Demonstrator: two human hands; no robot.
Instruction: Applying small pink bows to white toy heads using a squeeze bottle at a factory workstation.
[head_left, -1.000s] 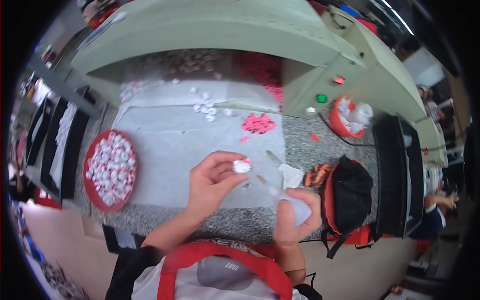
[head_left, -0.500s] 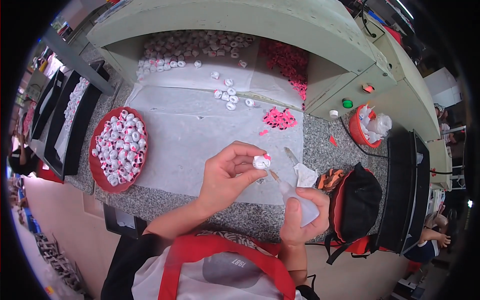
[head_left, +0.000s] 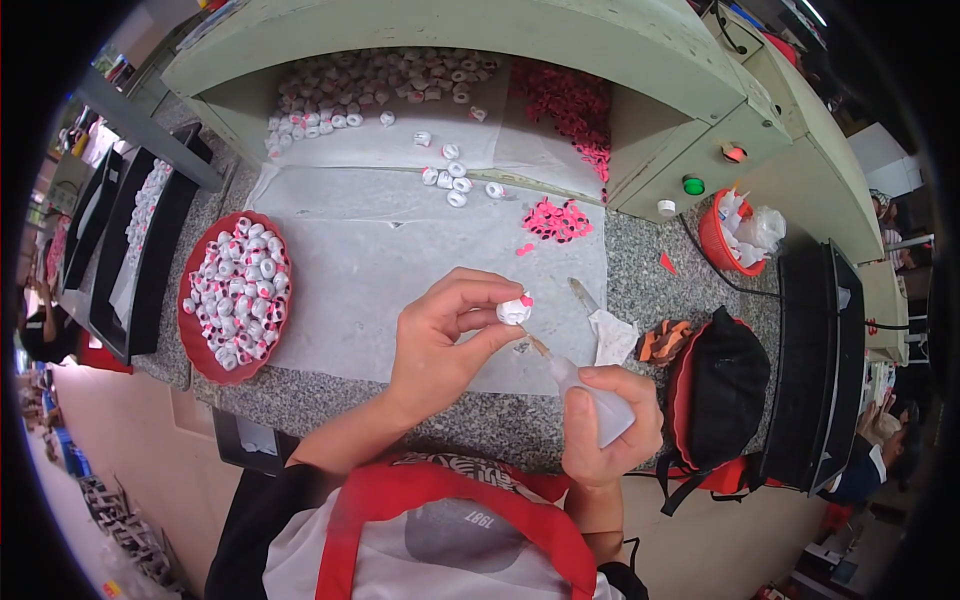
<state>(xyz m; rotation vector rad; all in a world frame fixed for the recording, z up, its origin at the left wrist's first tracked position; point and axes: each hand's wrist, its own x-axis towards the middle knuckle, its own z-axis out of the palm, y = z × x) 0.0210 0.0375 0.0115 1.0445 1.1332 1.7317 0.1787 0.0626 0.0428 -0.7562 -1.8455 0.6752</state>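
My left hand (head_left: 445, 345) pinches a small white rounded piece (head_left: 514, 311) with a pink spot between thumb and fingers, over the white paper sheet (head_left: 370, 270). In my right hand (head_left: 612, 425) is a translucent squeeze bottle (head_left: 592, 400), its thin brownish nozzle tilted up toward the piece. A small gap shows between nozzle tip and piece. Beyond my hands lies a pile of flat pink pieces (head_left: 557, 221) with dark spots. Several loose white pieces (head_left: 456, 184) sit farther back. A red scalloped tray (head_left: 196, 352) at the left is heaped with white-and-pink pieces.
A pale green metal housing (head_left: 450, 28) arches over more white and pink pieces. Right of the paper are a knife-like blade (head_left: 584, 295), a crumpled white cloth (head_left: 612, 338), an orange basket (head_left: 715, 240) and a black bag (head_left: 725, 400). Black trays (head_left: 165, 245) stand left.
The nozzle has drawn away from the white piece, which my left hand has turned and shifted slightly left. The bottle is still in my right hand.
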